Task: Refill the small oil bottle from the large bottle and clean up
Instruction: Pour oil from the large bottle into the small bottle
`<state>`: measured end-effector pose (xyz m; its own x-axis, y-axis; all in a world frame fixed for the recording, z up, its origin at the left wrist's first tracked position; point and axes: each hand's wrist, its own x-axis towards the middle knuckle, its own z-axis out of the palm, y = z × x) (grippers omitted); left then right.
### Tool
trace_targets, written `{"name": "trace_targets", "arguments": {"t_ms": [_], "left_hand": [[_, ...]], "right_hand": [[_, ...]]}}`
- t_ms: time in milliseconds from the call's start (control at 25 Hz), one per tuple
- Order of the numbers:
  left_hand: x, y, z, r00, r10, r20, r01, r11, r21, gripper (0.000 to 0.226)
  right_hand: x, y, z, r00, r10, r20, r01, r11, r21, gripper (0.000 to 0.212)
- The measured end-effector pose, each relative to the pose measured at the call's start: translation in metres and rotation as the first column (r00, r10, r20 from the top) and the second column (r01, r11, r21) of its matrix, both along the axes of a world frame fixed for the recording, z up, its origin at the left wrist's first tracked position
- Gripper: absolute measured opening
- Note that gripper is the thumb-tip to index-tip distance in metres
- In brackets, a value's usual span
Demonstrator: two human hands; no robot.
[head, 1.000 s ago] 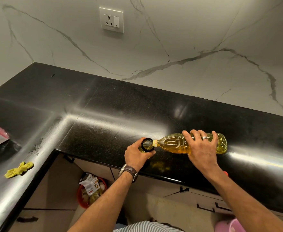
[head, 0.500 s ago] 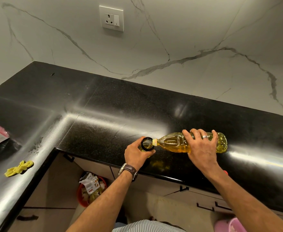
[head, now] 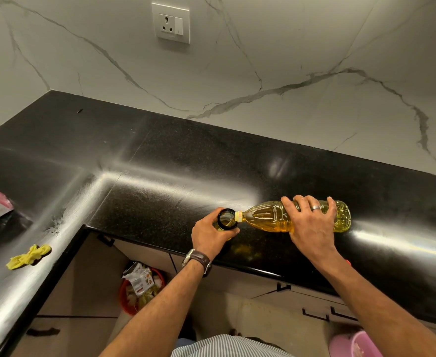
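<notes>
Black polished counter [head: 175, 161] ran in an L across the frame, with white veined marble wall [head: 289, 60] behind and 1 wall socket [head: 170, 23] at upper centre. I logged my right hand [head: 311, 222] clamped over the large bottle [head: 271, 219], which lay nearly horizontal at centre right, its neck pointing toward frame left and yellow oil filling the lower half. Its mouth touched the dark rim of the small oil bottle [head: 226, 218]. My left hand [head: 211, 237], fingers wrapped closed around the small bottle, held it upright near the counter's front edge at frame centre. A yellow cloth [head: 28, 256] lay crumpled at lower left, well apart. A red bin [head: 124, 292] of wrappers stood on the floor below.
</notes>
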<state>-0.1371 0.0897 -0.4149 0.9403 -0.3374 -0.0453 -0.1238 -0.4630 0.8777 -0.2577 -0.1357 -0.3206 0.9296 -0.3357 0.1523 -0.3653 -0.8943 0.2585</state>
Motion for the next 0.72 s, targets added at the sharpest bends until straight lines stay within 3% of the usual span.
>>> {"name": "trace_targets", "arguments": {"t_ms": [720], "left_hand": [[-0.0007, 0.0004, 0.002, 1.0, -0.004, 0.005, 0.004, 1.0, 0.004, 0.062]], "right_hand": [[0.0013, 0.0013, 0.0032, 1.0, 0.005, 0.009, -0.005, 1.0, -0.008, 0.08]]}}
